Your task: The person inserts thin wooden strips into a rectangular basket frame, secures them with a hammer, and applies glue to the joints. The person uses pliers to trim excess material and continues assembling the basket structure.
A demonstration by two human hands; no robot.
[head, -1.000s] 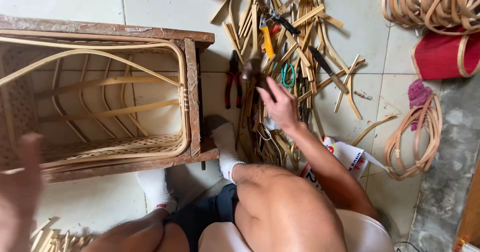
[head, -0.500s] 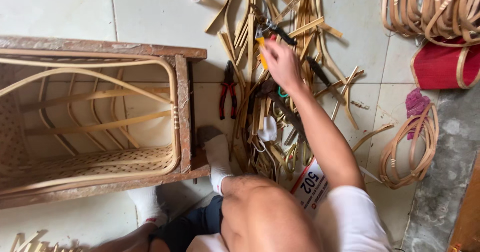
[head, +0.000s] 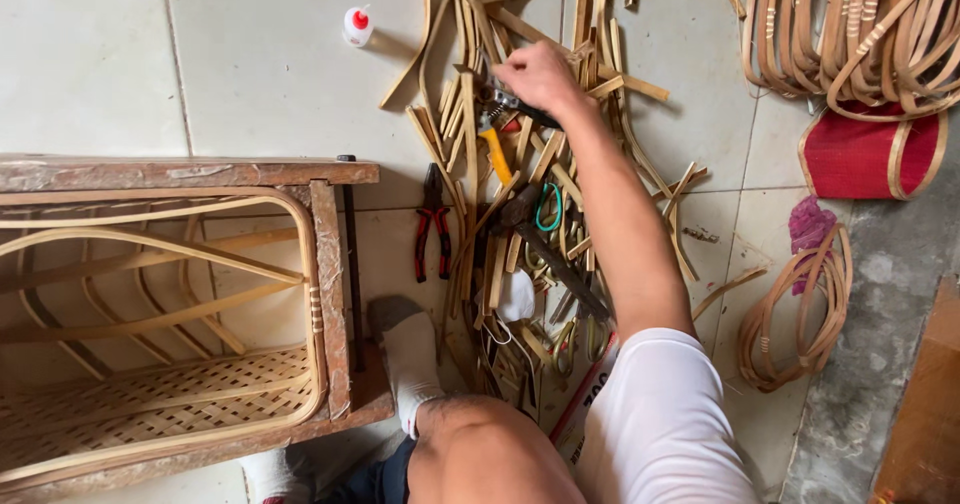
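Dark metal tool (head: 508, 102) among cane strips (head: 470, 134) is gripped by curled right hand (head: 540, 76); left hand unseen.

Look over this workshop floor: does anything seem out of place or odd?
The pliers lie on the tiles beside the wooden frame, apart from the tool heap under the right hand. A small glue bottle stands alone, farther off.

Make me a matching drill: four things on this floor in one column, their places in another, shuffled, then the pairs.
1. glue bottle
2. red-handled pliers
3. red basket
4. right hand

A. right edge of the view, under a bundle of cane hoops
B. on the pile of cane strips, on a tool
C. alone on a tile, top left of the strips
D. between the wooden frame and the strips

Pairs: 1-C, 2-D, 3-A, 4-B
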